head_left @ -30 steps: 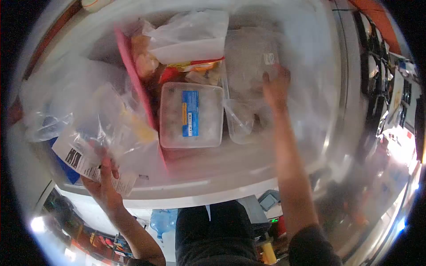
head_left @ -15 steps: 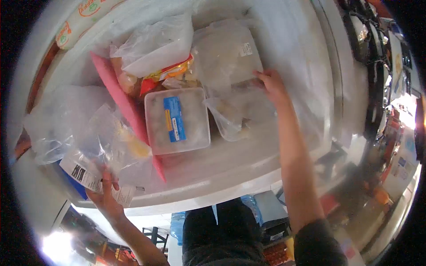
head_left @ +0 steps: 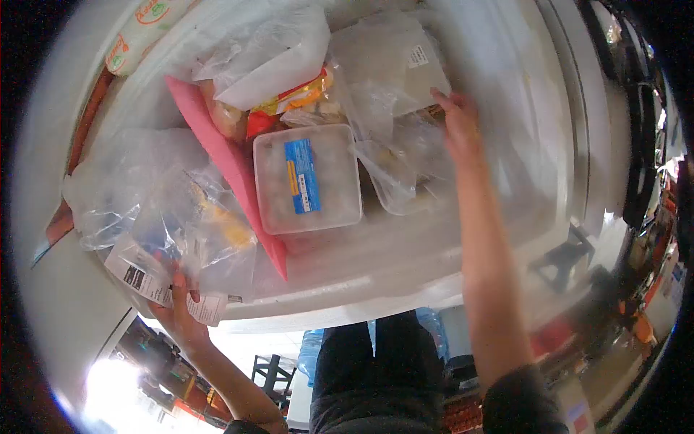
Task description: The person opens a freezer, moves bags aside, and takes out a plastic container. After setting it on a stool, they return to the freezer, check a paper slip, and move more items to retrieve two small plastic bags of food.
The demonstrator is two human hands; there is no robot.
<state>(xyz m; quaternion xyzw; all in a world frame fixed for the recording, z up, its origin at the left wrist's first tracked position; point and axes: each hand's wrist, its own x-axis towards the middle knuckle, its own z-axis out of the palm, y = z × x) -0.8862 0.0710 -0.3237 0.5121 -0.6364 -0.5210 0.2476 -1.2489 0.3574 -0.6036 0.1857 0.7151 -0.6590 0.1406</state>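
My left hand [head_left: 181, 311] is closed on a clear plastic bag [head_left: 163, 217] with white printed labels and something yellow inside. At the back right, my right hand [head_left: 461, 119] grips the near right corner of a translucent lidded container [head_left: 383, 61] bearing a small white sticker. Clear plastic bags [head_left: 394, 163] lie just below that container. Between my hands sits a square frosted tub [head_left: 307, 181] with a blue label. A pink board [head_left: 224, 159] slants between this tub and the bag in my left hand.
A white freezer chest [head_left: 405, 253] surrounds these things, its front rim [head_left: 347, 307] before my body. Farther back are a white tub [head_left: 278, 61] wrapped in plastic and a red-and-yellow packet [head_left: 289, 98]. Outside, a black stool [head_left: 271, 376] stands below left.
The view has shifted, so the chest's contents sit farther right and higher. The near edge of the container at my right hand looks slightly raised, with a darker gap below.
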